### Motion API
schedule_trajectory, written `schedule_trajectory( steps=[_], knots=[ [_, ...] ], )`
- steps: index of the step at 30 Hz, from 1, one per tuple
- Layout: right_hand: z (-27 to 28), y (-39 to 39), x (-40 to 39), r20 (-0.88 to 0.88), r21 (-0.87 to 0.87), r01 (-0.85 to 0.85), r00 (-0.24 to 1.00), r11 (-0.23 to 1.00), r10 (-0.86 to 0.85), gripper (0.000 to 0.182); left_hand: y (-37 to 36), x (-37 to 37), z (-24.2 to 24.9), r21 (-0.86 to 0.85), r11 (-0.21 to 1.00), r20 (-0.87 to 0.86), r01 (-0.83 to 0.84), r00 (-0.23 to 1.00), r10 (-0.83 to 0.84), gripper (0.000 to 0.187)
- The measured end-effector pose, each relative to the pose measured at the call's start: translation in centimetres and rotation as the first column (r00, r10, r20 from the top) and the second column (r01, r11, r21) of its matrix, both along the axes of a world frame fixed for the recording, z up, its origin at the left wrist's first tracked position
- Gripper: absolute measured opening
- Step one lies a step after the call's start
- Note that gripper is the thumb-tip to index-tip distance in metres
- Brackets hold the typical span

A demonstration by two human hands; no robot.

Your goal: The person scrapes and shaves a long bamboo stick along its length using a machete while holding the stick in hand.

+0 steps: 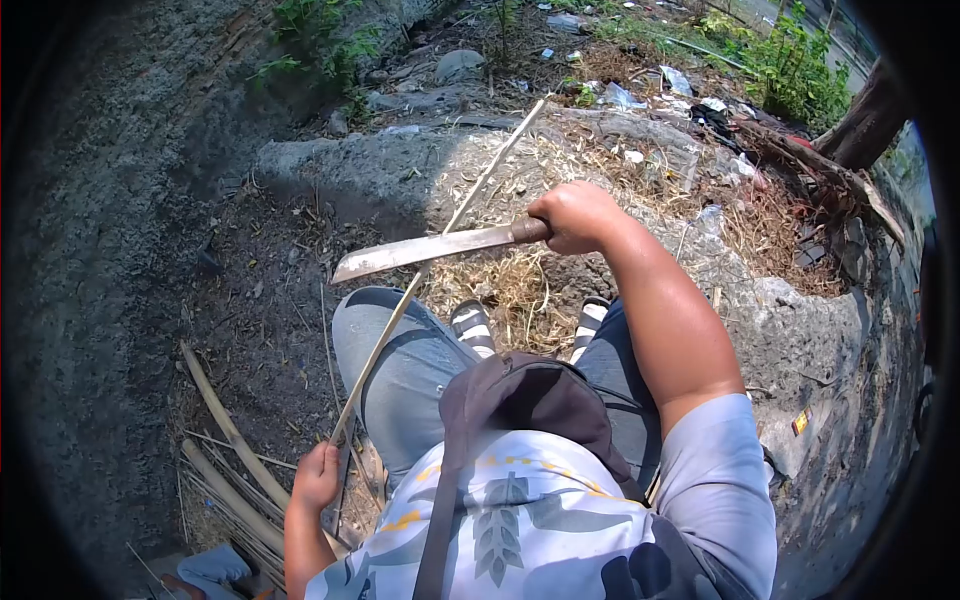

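Observation:
My right hand [577,217] is closed around the handle of a machete [425,250], its broad, worn blade reaching out to the left. Below, on the left, my left hand [317,478] grips the lower end of a long, thin bamboo strip [388,330]. The strip slants up and to the right past my knee, its far end over the pale ground. The machete blade crosses the strip near its middle in this view.
Bamboo poles [235,430] and thin strips lie at lower left by a rough wall [100,250]. Dry shavings [510,295] cover the ground between my feet. A concrete slab [350,175] lies ahead, with litter [625,97] and a tree trunk [865,125] beyond. Another person's leg [215,565] shows bottom left.

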State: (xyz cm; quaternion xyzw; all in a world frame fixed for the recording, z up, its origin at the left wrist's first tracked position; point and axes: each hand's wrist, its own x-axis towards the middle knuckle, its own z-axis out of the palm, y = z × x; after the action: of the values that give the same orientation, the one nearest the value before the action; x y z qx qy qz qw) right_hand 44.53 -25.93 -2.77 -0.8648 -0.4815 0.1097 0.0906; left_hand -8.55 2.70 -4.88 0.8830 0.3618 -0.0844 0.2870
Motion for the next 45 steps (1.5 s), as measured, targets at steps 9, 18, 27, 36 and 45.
schedule_trajectory(
  steps=[9, 18, 27, 36, 45],
  knots=[
    [-1.6, -1.8, 3.3, 0.009, -0.094, 0.573, 0.818, 0.814, -0.575, 0.033, -0.1, 1.4, 1.2, 0.077, 0.996, -0.012, 0.047, 0.999, -0.046, 0.043],
    [1.3, 0.6, -1.0, -0.005, 0.001, 0.124, 0.992, 0.992, -0.124, 0.023, 0.3, -0.5, -1.8, -0.127, 0.992, 0.055, -0.004, 0.998, 0.011, 0.044],
    [-1.3, -3.1, 4.2, -0.099, 0.018, 0.708, 0.704, 0.706, -0.703, 0.027, -0.1, -0.2, -1.3, -0.017, 1.0, 0.02, 0.008, 1.0, -0.008, 0.044],
    [-2.2, -2.3, 3.1, -0.206, 0.11, 0.462, 0.877, 0.88, -0.434, 0.025, 0.4, 0.0, -1.1, -0.012, 0.999, -0.003, 0.051, 0.999, -0.051, 0.049],
    [-2.2, -2.7, 4.1, -0.085, 0.051, 0.458, 0.888, 0.888, -0.453, 0.026, 0.8, -0.9, -2.0, -0.024, 1.0, -0.013, 0.016, 1.0, -0.016, 0.043]
  ],
)
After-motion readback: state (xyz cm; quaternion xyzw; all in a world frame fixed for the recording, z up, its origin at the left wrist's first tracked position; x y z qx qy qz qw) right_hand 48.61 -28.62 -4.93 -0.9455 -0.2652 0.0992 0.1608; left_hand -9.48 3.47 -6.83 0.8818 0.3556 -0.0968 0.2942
